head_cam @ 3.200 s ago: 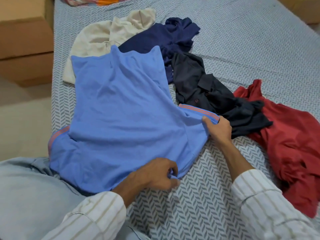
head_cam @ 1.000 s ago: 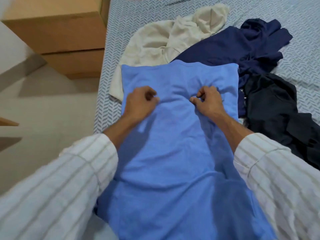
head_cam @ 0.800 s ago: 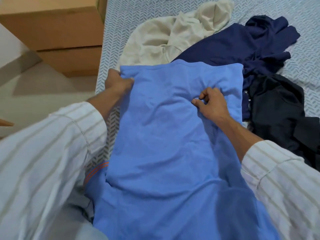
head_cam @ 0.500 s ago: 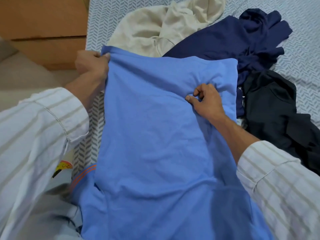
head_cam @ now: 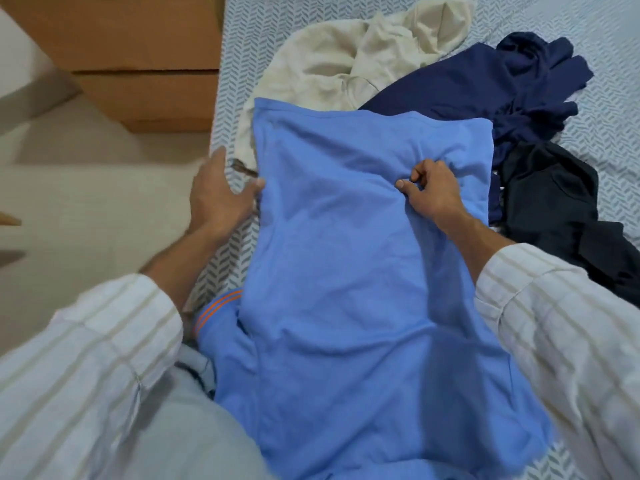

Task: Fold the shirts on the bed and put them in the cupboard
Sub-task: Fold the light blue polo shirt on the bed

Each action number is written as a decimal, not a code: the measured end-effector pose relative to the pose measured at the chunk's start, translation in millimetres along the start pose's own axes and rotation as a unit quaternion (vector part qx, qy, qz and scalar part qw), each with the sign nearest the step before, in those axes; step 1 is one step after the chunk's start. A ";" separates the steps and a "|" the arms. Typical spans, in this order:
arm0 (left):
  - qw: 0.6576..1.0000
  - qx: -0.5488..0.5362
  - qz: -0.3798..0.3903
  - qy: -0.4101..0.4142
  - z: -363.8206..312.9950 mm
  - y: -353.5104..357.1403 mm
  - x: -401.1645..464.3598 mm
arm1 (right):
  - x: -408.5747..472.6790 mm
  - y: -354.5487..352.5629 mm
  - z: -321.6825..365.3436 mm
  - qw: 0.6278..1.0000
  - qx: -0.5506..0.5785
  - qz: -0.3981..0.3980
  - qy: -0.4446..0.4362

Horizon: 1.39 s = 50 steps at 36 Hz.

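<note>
Left hand point(head_cam: 216, 199) released from the light blue cotton shirt point(head_cam: 346, 271), now open beside its left edge, right hand point(head_cam: 433, 195) pinching fabric near the far right, patterned bed point(head_cam: 606, 64) beneath.

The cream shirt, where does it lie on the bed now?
In the head view the cream shirt lies crumpled at the top centre, near the bed's left edge, left of the navy shirt, its near part under the light blue shirt.

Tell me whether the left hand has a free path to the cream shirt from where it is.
Probably yes. The left hand is open at the blue shirt's left edge, and the cream shirt lies uncovered just beyond it, nothing between them.
</note>
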<state>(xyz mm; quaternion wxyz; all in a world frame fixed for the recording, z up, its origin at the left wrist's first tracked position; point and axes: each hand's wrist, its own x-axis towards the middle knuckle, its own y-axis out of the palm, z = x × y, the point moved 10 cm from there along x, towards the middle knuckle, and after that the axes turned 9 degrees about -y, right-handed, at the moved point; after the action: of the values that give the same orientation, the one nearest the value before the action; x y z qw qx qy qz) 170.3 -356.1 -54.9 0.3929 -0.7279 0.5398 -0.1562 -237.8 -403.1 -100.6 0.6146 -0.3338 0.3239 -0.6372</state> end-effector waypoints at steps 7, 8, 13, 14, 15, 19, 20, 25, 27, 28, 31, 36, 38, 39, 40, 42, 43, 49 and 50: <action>0.968 0.039 0.159 -0.190 98.5 -25.7 -100.3 | -34.2 6.8 30.7 0.996 -0.064 0.045 0.035; 0.961 0.027 0.187 -0.201 102.1 -27.8 -110.0 | -45.9 9.2 42.8 0.996 -0.057 0.056 0.027; 0.956 0.129 0.220 -0.144 97.8 -32.0 -132.4 | -133.8 18.5 119.3 0.997 -0.011 -0.009 -0.073; 0.956 0.155 0.214 -0.125 94.5 -34.9 -137.0 | -156.4 22.1 138.9 0.993 -0.007 -0.029 -0.110; 0.952 0.176 0.220 -0.116 95.2 -35.7 -142.2 | -179.7 27.0 159.4 0.989 0.003 -0.036 -0.143; 0.934 0.198 0.278 -0.104 114.7 -28.4 -164.7 | -258.0 69.8 217.1 0.972 0.049 0.036 -0.227; 0.935 0.194 0.280 -0.100 119.5 -29.0 -168.7 | -273.5 81.5 228.0 0.965 0.053 0.067 -0.248; 0.966 0.034 0.228 -0.116 125.5 -47.2 -185.0 | -330.1 122.8 262.0 0.914 -0.025 0.198 -0.353; 0.972 -0.039 0.183 -0.144 123.5 -58.1 -185.2 | -336.7 129.6 260.5 0.904 -0.083 0.209 -0.364; 0.966 -0.081 0.177 -0.168 125.9 -60.6 -187.1 | -339.6 132.4 260.0 0.901 -0.100 0.212 -0.365; 0.953 -0.107 0.213 -0.189 131.8 -54.1 -194.7 | -339.0 132.9 261.5 0.906 -0.112 0.210 -0.349; 0.962 -0.093 0.221 -0.127 126.6 -50.3 -200.5 | -318.3 128.1 248.8 0.960 0.095 0.216 -0.153; 0.965 -0.140 0.213 -0.069 105.6 -52.4 -203.8 | -312.8 126.0 237.2 0.933 0.285 0.217 0.027; 0.962 -0.163 0.218 -0.036 94.1 -50.7 -208.5 | -313.8 127.1 233.3 0.890 0.382 0.217 0.121; 0.959 -0.170 0.227 -0.005 80.9 -47.2 -216.4 | -314.2 125.7 228.4 0.845 0.450 0.213 0.194; 0.949 -0.162 0.266 0.056 56.5 -30.6 -238.1 | -308.9 115.6 213.0 0.810 0.488 0.203 0.253; 0.940 -0.143 0.295 0.091 43.8 -19.7 -252.6 | -305.0 109.8 203.2 0.810 0.485 0.207 0.258; 0.913 -0.083 0.370 0.153 7.5 10.1 -295.7 | -291.2 88.6 160.9 0.850 0.427 0.229 0.208; 0.926 -0.116 0.330 0.141 5.0 4.1 -286.3 | -289.1 85.6 152.5 0.873 0.392 0.212 0.197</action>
<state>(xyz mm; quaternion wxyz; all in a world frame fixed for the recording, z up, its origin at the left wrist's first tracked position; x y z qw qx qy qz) 65.2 -94.4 -4.8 0.2551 -0.5195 0.8136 -0.0555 -57.3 -117.5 -92.4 0.7388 0.1441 0.2246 -0.6189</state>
